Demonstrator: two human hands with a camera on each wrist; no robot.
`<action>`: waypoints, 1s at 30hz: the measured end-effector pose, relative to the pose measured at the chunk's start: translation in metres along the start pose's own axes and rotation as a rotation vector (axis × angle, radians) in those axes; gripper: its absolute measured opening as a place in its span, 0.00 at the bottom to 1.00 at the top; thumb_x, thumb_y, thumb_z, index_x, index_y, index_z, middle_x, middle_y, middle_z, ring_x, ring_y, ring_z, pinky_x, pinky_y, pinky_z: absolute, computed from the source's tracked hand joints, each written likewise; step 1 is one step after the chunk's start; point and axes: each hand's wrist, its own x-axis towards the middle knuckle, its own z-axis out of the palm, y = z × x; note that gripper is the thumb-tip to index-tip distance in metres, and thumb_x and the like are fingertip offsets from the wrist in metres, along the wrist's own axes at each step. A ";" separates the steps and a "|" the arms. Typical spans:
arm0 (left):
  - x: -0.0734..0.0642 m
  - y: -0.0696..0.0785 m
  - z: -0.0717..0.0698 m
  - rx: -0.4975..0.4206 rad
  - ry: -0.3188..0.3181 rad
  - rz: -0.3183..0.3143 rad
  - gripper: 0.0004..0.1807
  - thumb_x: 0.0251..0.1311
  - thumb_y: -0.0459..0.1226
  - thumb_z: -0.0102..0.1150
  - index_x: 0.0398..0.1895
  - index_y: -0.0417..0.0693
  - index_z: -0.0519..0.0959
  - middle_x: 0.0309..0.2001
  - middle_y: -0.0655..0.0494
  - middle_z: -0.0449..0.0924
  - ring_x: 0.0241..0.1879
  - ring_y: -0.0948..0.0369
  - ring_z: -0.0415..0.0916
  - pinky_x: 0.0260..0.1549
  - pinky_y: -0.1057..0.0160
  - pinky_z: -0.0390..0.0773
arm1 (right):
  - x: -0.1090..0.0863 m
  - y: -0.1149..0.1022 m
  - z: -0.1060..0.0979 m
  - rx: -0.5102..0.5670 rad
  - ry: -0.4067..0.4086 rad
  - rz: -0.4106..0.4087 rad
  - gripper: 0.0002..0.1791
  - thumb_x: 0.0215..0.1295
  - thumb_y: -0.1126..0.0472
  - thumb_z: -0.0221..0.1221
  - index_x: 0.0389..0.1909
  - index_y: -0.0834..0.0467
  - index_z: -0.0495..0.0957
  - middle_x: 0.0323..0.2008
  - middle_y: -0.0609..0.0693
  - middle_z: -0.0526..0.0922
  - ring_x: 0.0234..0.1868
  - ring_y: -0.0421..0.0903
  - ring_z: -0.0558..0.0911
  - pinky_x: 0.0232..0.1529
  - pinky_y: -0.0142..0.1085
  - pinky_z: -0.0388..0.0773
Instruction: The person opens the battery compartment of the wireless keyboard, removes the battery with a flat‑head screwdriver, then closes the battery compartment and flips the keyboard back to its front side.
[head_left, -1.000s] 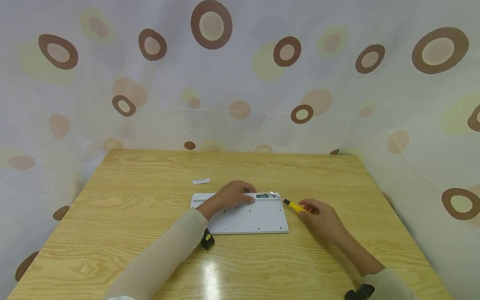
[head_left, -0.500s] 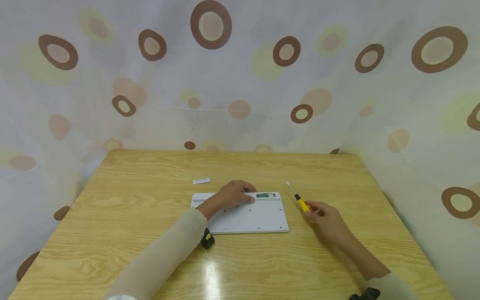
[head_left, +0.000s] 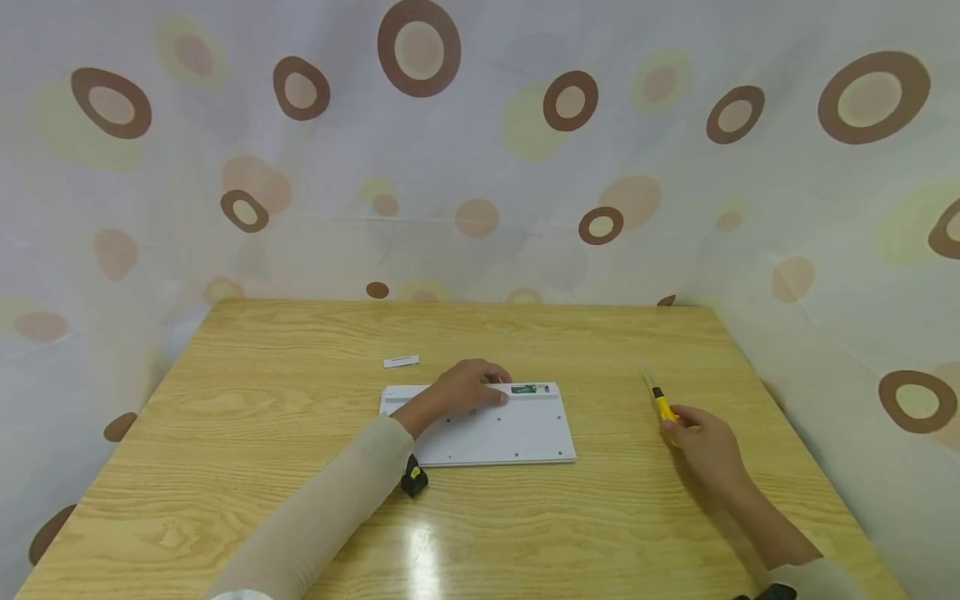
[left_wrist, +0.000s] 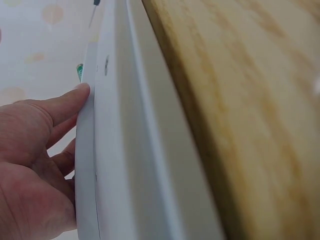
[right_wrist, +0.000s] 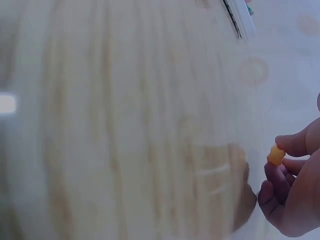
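A white keyboard (head_left: 528,435) lies face down on the wooden table, its small battery slot uncovered at the far right. A green battery (head_left: 523,389) shows inside that slot. My left hand (head_left: 463,388) grips the keyboard's far edge, thumb on the back beside the slot and fingers over the far side. In the left wrist view the thumb presses the raised ridge (left_wrist: 87,135). Well to the right of the keyboard, my right hand (head_left: 708,446) pinches a yellow screwdriver (head_left: 664,407) by its handle, shaft pointing away. The right wrist view shows the handle's end (right_wrist: 275,155) between thumb and fingers.
A small white battery cover (head_left: 401,361) lies on the table (head_left: 285,358) behind the keyboard's left part. A patterned cloth (head_left: 480,150) hangs along the table's back and sides.
My right hand has drawn the screwdriver away from the battery slot and carried it to the right. The left hand and the keyboard have stayed in place.
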 end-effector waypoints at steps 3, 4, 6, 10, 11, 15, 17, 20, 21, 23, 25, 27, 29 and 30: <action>-0.001 0.001 0.000 -0.001 -0.001 -0.001 0.16 0.66 0.44 0.66 0.55 0.58 0.83 0.54 0.56 0.82 0.50 0.60 0.76 0.52 0.55 0.75 | -0.001 0.003 -0.003 -0.021 0.011 0.015 0.30 0.76 0.52 0.54 0.66 0.73 0.69 0.53 0.69 0.77 0.39 0.50 0.76 0.28 0.30 0.72; -0.001 0.001 -0.001 -0.002 -0.002 -0.001 0.16 0.66 0.44 0.66 0.55 0.58 0.83 0.54 0.56 0.82 0.49 0.60 0.76 0.51 0.55 0.75 | -0.001 0.004 -0.003 -0.028 0.013 0.023 0.30 0.76 0.52 0.54 0.66 0.73 0.69 0.53 0.69 0.77 0.36 0.48 0.75 0.26 0.31 0.70; -0.002 0.002 -0.001 -0.004 -0.003 0.000 0.15 0.66 0.44 0.66 0.55 0.58 0.83 0.54 0.56 0.82 0.49 0.59 0.75 0.51 0.55 0.75 | -0.001 0.005 -0.004 -0.040 0.020 0.033 0.30 0.76 0.53 0.54 0.66 0.73 0.69 0.53 0.69 0.77 0.30 0.44 0.72 0.23 0.31 0.68; -0.004 0.004 -0.001 -0.007 -0.001 0.004 0.15 0.66 0.43 0.66 0.55 0.57 0.83 0.53 0.55 0.82 0.48 0.59 0.75 0.50 0.55 0.75 | -0.002 0.006 -0.004 -0.052 0.018 0.039 0.29 0.75 0.53 0.54 0.66 0.72 0.69 0.53 0.68 0.78 0.23 0.41 0.68 0.20 0.31 0.65; -0.004 0.004 -0.001 -0.008 0.000 0.004 0.15 0.66 0.43 0.66 0.55 0.57 0.83 0.53 0.55 0.82 0.48 0.59 0.75 0.50 0.55 0.75 | -0.002 0.006 -0.004 -0.053 0.015 0.039 0.29 0.75 0.53 0.54 0.66 0.73 0.69 0.53 0.69 0.78 0.23 0.41 0.67 0.19 0.31 0.64; -0.003 0.003 0.000 -0.011 0.004 0.003 0.15 0.66 0.43 0.66 0.55 0.57 0.83 0.53 0.56 0.82 0.48 0.59 0.75 0.50 0.55 0.75 | -0.001 0.007 -0.004 -0.067 0.008 0.034 0.29 0.75 0.52 0.54 0.65 0.72 0.71 0.54 0.69 0.79 0.24 0.42 0.68 0.20 0.32 0.64; -0.003 0.002 -0.001 -0.011 0.005 0.004 0.15 0.66 0.44 0.65 0.55 0.57 0.83 0.53 0.56 0.82 0.48 0.59 0.75 0.50 0.55 0.75 | -0.001 0.008 -0.003 -0.077 0.007 0.026 0.30 0.75 0.51 0.54 0.64 0.72 0.71 0.54 0.69 0.79 0.25 0.43 0.69 0.21 0.32 0.65; -0.003 0.002 -0.001 -0.010 0.003 0.006 0.16 0.66 0.44 0.65 0.55 0.57 0.83 0.54 0.56 0.82 0.49 0.59 0.76 0.50 0.55 0.75 | -0.001 0.010 -0.003 -0.096 0.003 0.017 0.30 0.75 0.50 0.55 0.64 0.72 0.72 0.54 0.69 0.79 0.29 0.46 0.72 0.23 0.33 0.67; -0.003 0.002 -0.001 -0.009 0.002 0.008 0.16 0.66 0.44 0.66 0.55 0.58 0.83 0.54 0.56 0.82 0.49 0.60 0.76 0.50 0.55 0.75 | -0.002 0.010 -0.003 -0.101 -0.001 0.013 0.31 0.75 0.50 0.54 0.64 0.72 0.71 0.54 0.70 0.79 0.32 0.48 0.74 0.24 0.33 0.68; -0.003 0.002 -0.001 -0.008 -0.001 0.011 0.16 0.66 0.44 0.66 0.55 0.58 0.83 0.54 0.56 0.82 0.49 0.60 0.76 0.50 0.56 0.75 | -0.003 0.010 -0.004 -0.109 -0.005 0.007 0.32 0.75 0.48 0.54 0.63 0.73 0.71 0.55 0.71 0.79 0.37 0.52 0.78 0.28 0.34 0.71; -0.003 0.003 -0.001 -0.007 -0.002 0.013 0.16 0.65 0.44 0.66 0.56 0.58 0.83 0.54 0.56 0.82 0.49 0.60 0.76 0.50 0.56 0.75 | -0.004 0.010 -0.005 -0.115 -0.011 -0.001 0.33 0.75 0.47 0.54 0.63 0.74 0.71 0.55 0.72 0.79 0.43 0.58 0.80 0.31 0.37 0.74; -0.003 0.002 -0.002 -0.005 0.000 0.013 0.16 0.65 0.45 0.66 0.56 0.58 0.83 0.54 0.56 0.82 0.48 0.60 0.76 0.49 0.56 0.75 | -0.004 0.009 -0.006 -0.121 -0.014 -0.011 0.34 0.75 0.46 0.54 0.63 0.74 0.71 0.56 0.73 0.78 0.48 0.63 0.81 0.35 0.41 0.77; -0.003 0.002 -0.002 -0.006 0.002 0.011 0.16 0.65 0.45 0.66 0.56 0.57 0.83 0.53 0.56 0.82 0.48 0.60 0.76 0.49 0.56 0.75 | -0.004 0.008 -0.007 -0.127 -0.019 -0.014 0.35 0.75 0.45 0.54 0.63 0.74 0.71 0.56 0.74 0.78 0.51 0.65 0.80 0.37 0.45 0.79; -0.003 0.002 -0.002 -0.007 0.003 0.010 0.16 0.65 0.45 0.66 0.56 0.57 0.83 0.53 0.56 0.82 0.48 0.60 0.76 0.49 0.56 0.75 | -0.004 0.008 -0.007 -0.128 -0.022 -0.014 0.35 0.75 0.44 0.54 0.63 0.74 0.71 0.56 0.73 0.77 0.51 0.66 0.80 0.38 0.46 0.80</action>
